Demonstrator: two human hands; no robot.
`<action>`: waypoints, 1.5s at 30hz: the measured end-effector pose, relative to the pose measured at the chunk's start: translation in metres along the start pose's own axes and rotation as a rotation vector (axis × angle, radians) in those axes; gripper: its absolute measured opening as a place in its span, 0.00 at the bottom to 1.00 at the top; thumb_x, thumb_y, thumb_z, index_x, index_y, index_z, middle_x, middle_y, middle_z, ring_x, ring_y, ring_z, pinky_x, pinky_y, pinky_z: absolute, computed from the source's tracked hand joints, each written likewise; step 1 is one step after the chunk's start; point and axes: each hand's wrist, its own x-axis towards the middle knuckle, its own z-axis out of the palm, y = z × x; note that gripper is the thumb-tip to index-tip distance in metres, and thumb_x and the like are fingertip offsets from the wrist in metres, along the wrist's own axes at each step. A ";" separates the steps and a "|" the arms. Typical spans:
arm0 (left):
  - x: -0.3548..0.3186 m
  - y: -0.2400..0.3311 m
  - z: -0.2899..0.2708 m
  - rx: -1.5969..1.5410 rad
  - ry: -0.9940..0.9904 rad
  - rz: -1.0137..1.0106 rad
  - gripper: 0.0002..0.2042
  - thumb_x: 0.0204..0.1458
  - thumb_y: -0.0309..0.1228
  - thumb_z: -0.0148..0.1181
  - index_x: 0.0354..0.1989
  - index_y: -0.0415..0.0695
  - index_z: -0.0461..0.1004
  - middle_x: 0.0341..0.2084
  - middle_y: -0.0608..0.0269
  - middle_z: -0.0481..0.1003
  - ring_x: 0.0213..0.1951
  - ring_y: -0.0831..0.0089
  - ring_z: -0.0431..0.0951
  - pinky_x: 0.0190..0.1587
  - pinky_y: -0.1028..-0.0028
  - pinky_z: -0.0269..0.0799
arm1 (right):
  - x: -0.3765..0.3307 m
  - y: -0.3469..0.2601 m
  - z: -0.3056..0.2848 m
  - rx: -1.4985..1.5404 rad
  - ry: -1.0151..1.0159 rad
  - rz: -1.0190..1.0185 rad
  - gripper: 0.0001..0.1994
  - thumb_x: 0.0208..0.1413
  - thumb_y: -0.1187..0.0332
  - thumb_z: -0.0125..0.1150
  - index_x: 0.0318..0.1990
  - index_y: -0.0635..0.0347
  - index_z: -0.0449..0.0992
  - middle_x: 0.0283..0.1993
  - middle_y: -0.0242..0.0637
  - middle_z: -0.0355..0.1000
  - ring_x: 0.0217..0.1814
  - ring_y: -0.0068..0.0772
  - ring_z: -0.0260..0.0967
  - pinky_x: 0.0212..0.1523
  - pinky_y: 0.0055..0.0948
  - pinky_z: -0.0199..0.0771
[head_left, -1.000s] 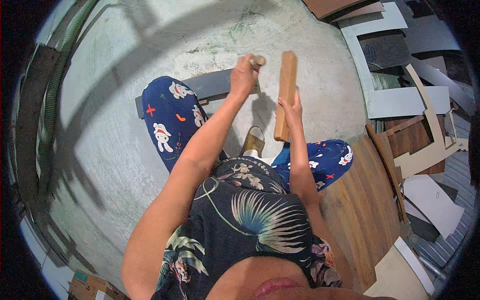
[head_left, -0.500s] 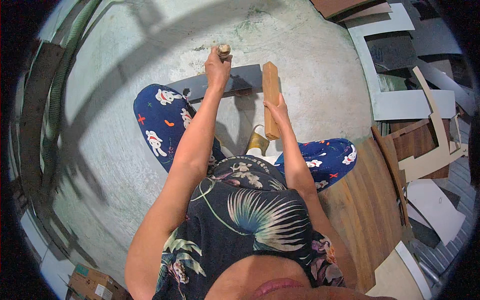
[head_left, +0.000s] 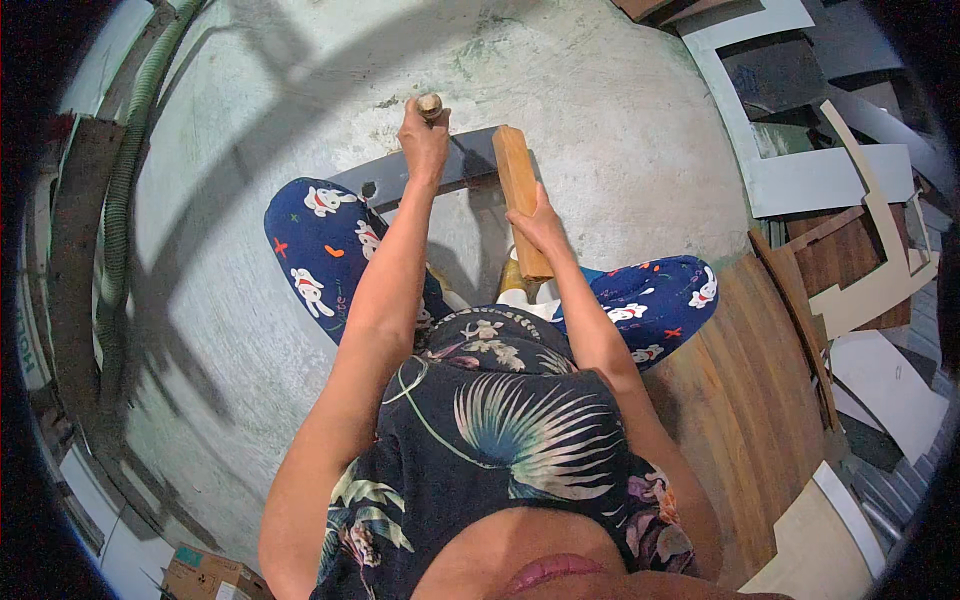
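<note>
My left hand (head_left: 424, 148) is closed around an upright tool with a round wooden handle (head_left: 430, 103); its lower end is hidden beneath the fist. Under that hand runs a curved dark grey strip (head_left: 468, 160) with a dark hole close to its left end. My right hand (head_left: 541, 226) grips the lower part of a rectangular wooden block (head_left: 514, 180). The block's far end overlaps the right end of the strip; whether they touch I cannot tell.
Concrete floor (head_left: 600, 130) surrounds my folded legs in blue trousers (head_left: 315, 250). White and brown board offcuts (head_left: 830, 180) are piled at right, beside a wood-patterned sheet (head_left: 740, 400). A ribbed hose (head_left: 118, 220) runs along the left. A cardboard box (head_left: 210, 575) sits lower left.
The wooden block in my right hand has moved left, nearer my left hand, and tilts a little more. My left hand keeps its grip on the handle. The whole view has shifted slightly.
</note>
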 end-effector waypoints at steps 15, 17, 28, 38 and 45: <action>-0.006 -0.014 0.001 0.063 -0.058 0.039 0.16 0.45 0.26 0.64 0.42 0.41 0.68 0.32 0.46 0.77 0.39 0.52 0.79 0.39 0.62 0.72 | -0.001 0.006 0.001 0.002 -0.012 0.006 0.48 0.40 0.54 0.64 0.67 0.63 0.47 0.60 0.58 0.62 0.62 0.53 0.61 0.60 0.38 0.62; -0.006 -0.015 0.001 0.055 -0.060 0.040 0.16 0.45 0.26 0.64 0.42 0.41 0.69 0.32 0.45 0.77 0.39 0.52 0.79 0.39 0.62 0.72 | -0.002 0.006 0.001 -0.011 -0.020 -0.003 0.46 0.41 0.55 0.63 0.67 0.63 0.48 0.59 0.57 0.63 0.61 0.52 0.63 0.59 0.37 0.63; 0.000 -0.020 -0.005 -0.080 -0.007 0.016 0.15 0.45 0.29 0.65 0.39 0.37 0.69 0.28 0.53 0.77 0.31 0.63 0.78 0.36 0.65 0.73 | -0.011 -0.002 -0.005 -0.015 -0.026 0.069 0.50 0.41 0.55 0.66 0.68 0.64 0.43 0.61 0.60 0.60 0.63 0.54 0.60 0.61 0.41 0.61; -0.013 -0.037 -0.007 -0.316 0.024 -0.263 0.10 0.44 0.28 0.63 0.29 0.41 0.68 0.22 0.65 0.73 0.21 0.79 0.72 0.21 0.76 0.74 | -0.006 -0.007 -0.018 0.084 -0.146 0.098 0.49 0.41 0.56 0.65 0.68 0.66 0.43 0.61 0.59 0.60 0.63 0.53 0.60 0.61 0.38 0.62; -0.016 -0.056 -0.002 -0.374 0.020 -0.274 0.10 0.45 0.27 0.64 0.33 0.39 0.69 0.25 0.62 0.74 0.23 0.74 0.75 0.22 0.75 0.74 | 0.000 0.002 -0.016 0.037 -0.102 0.086 0.49 0.41 0.57 0.65 0.68 0.65 0.43 0.63 0.58 0.57 0.65 0.52 0.57 0.63 0.38 0.59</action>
